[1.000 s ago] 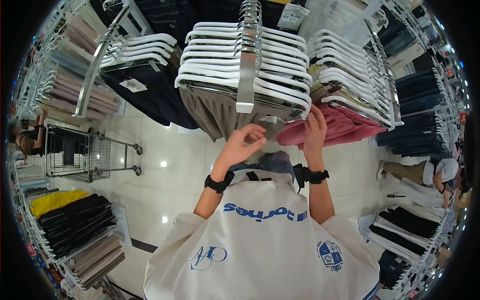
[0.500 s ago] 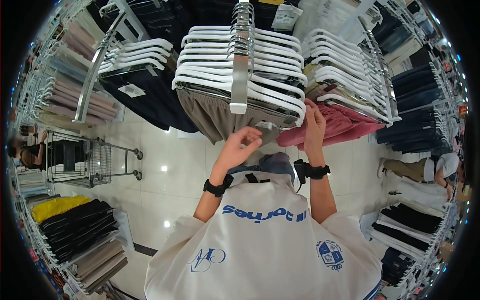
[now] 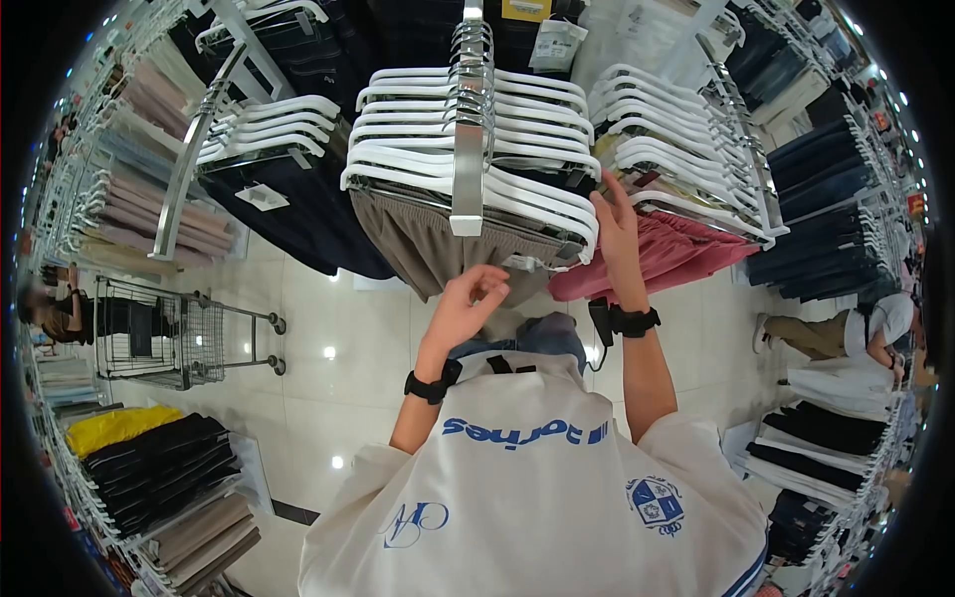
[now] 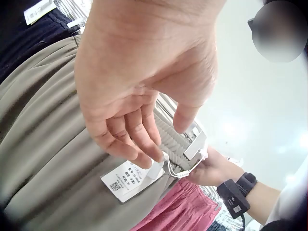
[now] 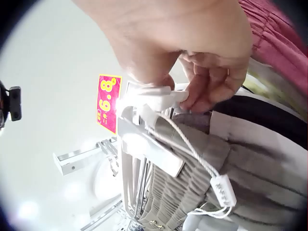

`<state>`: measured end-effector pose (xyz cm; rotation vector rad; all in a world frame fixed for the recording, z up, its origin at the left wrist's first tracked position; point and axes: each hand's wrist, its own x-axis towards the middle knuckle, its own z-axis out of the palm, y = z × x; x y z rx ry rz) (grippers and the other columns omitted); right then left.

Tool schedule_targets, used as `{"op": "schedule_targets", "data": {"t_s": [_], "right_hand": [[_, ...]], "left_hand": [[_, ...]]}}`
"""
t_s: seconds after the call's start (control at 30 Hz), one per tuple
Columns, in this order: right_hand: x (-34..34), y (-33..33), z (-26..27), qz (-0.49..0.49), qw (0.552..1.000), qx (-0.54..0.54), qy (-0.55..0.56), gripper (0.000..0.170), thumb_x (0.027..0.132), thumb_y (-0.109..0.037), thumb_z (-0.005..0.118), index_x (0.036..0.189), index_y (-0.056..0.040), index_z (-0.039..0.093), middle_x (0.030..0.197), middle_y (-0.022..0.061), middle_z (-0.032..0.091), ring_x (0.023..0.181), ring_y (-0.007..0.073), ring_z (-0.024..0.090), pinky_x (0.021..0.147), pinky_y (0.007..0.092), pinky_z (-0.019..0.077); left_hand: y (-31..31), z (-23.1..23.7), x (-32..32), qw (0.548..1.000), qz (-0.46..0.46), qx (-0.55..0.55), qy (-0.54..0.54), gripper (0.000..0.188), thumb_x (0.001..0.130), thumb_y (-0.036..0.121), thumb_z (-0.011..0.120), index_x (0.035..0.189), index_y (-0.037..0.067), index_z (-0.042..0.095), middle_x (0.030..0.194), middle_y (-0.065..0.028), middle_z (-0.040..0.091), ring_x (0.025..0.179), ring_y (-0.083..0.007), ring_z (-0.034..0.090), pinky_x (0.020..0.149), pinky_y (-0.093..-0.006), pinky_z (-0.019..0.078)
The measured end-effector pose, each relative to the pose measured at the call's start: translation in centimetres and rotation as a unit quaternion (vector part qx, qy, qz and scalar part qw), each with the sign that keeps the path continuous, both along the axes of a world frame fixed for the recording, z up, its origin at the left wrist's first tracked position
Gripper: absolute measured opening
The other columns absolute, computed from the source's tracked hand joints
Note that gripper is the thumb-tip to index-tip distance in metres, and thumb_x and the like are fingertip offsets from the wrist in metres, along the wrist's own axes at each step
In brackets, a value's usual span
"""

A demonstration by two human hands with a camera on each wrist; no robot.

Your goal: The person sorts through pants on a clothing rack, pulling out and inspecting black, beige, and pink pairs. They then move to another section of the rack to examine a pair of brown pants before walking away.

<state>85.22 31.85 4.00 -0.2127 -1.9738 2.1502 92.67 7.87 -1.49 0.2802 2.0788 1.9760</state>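
Observation:
In the head view my right hand (image 3: 619, 239) is at the right end of the front white hanger (image 3: 542, 207). The right wrist view has my thumb and fingers pinching that white hanger end (image 5: 161, 98). Grey-brown trousers (image 3: 398, 234) with a gathered waistband hang from this hanger. My left hand (image 3: 468, 303) is in front of them, its fingers loosely bent and thumb apart. In the left wrist view its fingertips overlap a white price tag (image 4: 127, 180) on a looped string. Pink trousers (image 3: 676, 254) hang just beyond my right hand.
A metal rail arm (image 3: 468, 179) runs above the middle hangers. Dark trousers (image 3: 288, 219) hang at left, more white hangers (image 3: 667, 149) at right. A shopping cart (image 3: 159, 333) and a person stand at far left; another person (image 3: 836, 333) is at far right.
The front hanger's right end has swung out from the hangers behind, widening the gap there. My right hand has shifted up slightly along it; my left hand stays low near the trousers.

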Motion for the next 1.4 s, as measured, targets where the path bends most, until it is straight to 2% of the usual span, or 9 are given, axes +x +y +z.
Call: {"op": "schedule_targets", "data": {"t_s": [0.23,0.53,0.77,0.87,1.03,1.13,1.27,1.33,1.4], "right_hand": [[-0.8,1.6,-2.6,-0.052,0.998,-0.002,0.022,0.019,0.096,-0.016,0.061,0.093,0.0018,0.068,0.084,-0.0023,0.063,0.071,0.0036,0.049,0.064,0.0190,0.0384],[-3.0,2.4,-2.6,-0.015,0.992,0.090,0.092,0.026,0.093,-0.011,0.061,0.071,0.0027,0.054,0.103,0.0075,0.065,0.086,0.0094,0.052,0.078,0.0240,0.0410],[-3.4,2.5,-3.1,0.021,0.996,0.006,0.083,0.022,0.093,-0.010,0.060,0.076,0.0024,0.055,0.099,0.0071,0.065,0.087,0.0099,0.052,0.078,0.0233,0.0407],[-3.4,2.8,-2.9,0.015,0.998,0.040,-0.043,0.019,0.094,-0.012,0.059,0.082,0.0024,0.057,0.092,0.0049,0.062,0.086,0.0096,0.052,0.078,0.0223,0.0409],[-3.6,1.4,-2.2,-0.029,0.997,0.048,0.057,0.020,0.097,-0.016,0.054,0.098,0.0020,0.063,0.092,0.0030,0.059,0.087,0.0093,0.053,0.078,0.0226,0.0428],[-3.7,2.2,-1.7,0.030,0.997,0.074,0.014,0.022,0.097,-0.015,0.050,0.105,0.0007,0.064,0.101,0.0069,0.060,0.093,0.0142,0.056,0.083,0.0259,0.0438],[-4.4,3.3,-3.5,0.038,0.986,0.161,0.010,0.025,0.096,-0.013,0.048,0.109,0.0000,0.064,0.113,0.0108,0.060,0.101,0.0203,0.057,0.090,0.0293,0.0429],[-4.4,3.2,-3.6,0.007,0.960,0.254,0.119,0.024,0.096,-0.013,0.047,0.107,0.0018,0.063,0.117,0.0124,0.059,0.106,0.0240,0.056,0.093,0.0307,0.0414],[-4.6,3.0,-3.5,0.027,0.965,0.226,0.128,0.024,0.096,-0.012,0.047,0.105,0.0020,0.063,0.117,0.0123,0.059,0.106,0.0237,0.056,0.094,0.0305,0.0416]], "left_hand": [[-0.8,-1.3,0.4,0.998,0.047,0.035,-0.022,0.021,0.092,0.014,0.063,0.108,-0.001,0.063,0.088,-0.0036,0.069,0.081,-0.0078,0.061,0.069,-0.0228,0.0444],[-1.0,-1.5,0.7,0.997,0.058,0.045,-0.036,0.022,0.094,0.014,0.060,0.109,-0.002,0.062,0.087,-0.0057,0.069,0.083,-0.0096,0.062,0.076,-0.0248,0.0479],[-1.3,-2.1,0.7,0.998,0.040,0.036,-0.040,0.023,0.097,0.015,0.058,0.112,-0.002,0.060,0.091,-0.0067,0.069,0.088,-0.0120,0.064,0.080,-0.0258,0.0495],[-1.3,-2.1,0.6,0.998,0.041,0.030,-0.041,0.023,0.097,0.014,0.058,0.112,-0.003,0.060,0.091,-0.0071,0.068,0.087,-0.0123,0.063,0.081,-0.0262,0.0497],[-1.2,-2.4,0.7,0.997,0.044,0.032,-0.053,0.022,0.097,0.014,0.057,0.111,-0.004,0.060,0.091,-0.0078,0.068,0.087,-0.0125,0.064,0.080,-0.0262,0.0497],[-1.1,-2.7,0.7,0.997,0.043,0.035,-0.053,0.022,0.097,0.013,0.057,0.111,-0.004,0.060,0.091,-0.0076,0.068,0.087,-0.0124,0.064,0.080,-0.0259,0.0497],[-1.1,-2.7,0.8,0.998,0.038,0.018,-0.051,0.022,0.097,0.013,0.057,0.111,-0.003,0.060,0.091,-0.0075,0.068,0.087,-0.0124,0.064,0.080,-0.0258,0.0497],[-1.0,-2.7,0.9,0.997,0.053,0.025,-0.045,0.022,0.095,0.015,0.058,0.108,-0.002,0.062,0.086,-0.0068,0.070,0.084,-0.0115,0.065,0.077,-0.0258,0.0484],[-1.0,-2.7,0.9,0.997,0.052,0.026,-0.046,0.022,0.095,0.015,0.058,0.108,-0.002,0.062,0.086,-0.0068,0.070,0.085,-0.0116,0.065,0.077,-0.0256,0.0484]]}}
